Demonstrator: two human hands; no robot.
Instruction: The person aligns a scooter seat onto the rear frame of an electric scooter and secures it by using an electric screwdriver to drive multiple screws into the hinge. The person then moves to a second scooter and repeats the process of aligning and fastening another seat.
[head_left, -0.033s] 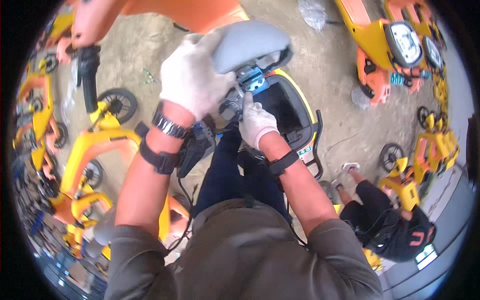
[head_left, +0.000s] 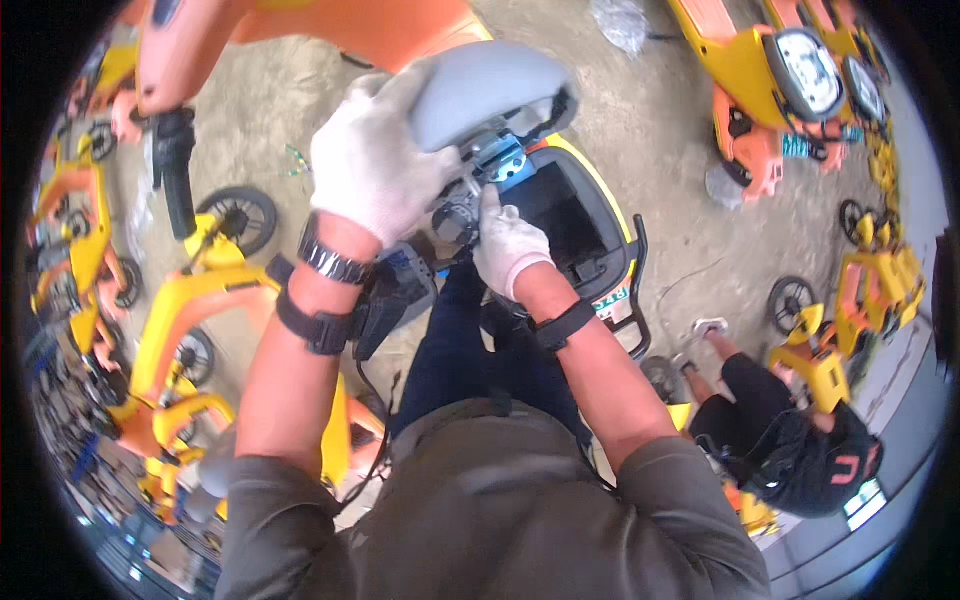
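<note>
A grey scooter seat (head_left: 490, 90) is tipped up over the open storage well (head_left: 565, 205) of a yellow scooter. My left hand (head_left: 375, 165), in a white glove, grips the seat's left side, its thumb near the underside. A shiny metal hinge bracket (head_left: 503, 160) shows beneath the seat. Just below that bracket is my gloved right hand (head_left: 512, 240), index finger pointing up at the metal and the other fingers curled. Whatever the right fingers hold is hidden. Dark mechanical parts (head_left: 455, 215) lie between both hands.
An orange scooter body (head_left: 330, 25) stands ahead, with a black handlebar grip (head_left: 175, 175) at left. Yellow scooters (head_left: 205, 285) line the left side; more (head_left: 740, 80) stand at right. A person in black (head_left: 790, 450) bends over at lower right. Plastic wrap (head_left: 620, 25) lies on the floor.
The seat and my left hand have shifted slightly left. My right hand stays just below the hinge bracket. The person at right appears slightly farther right.
</note>
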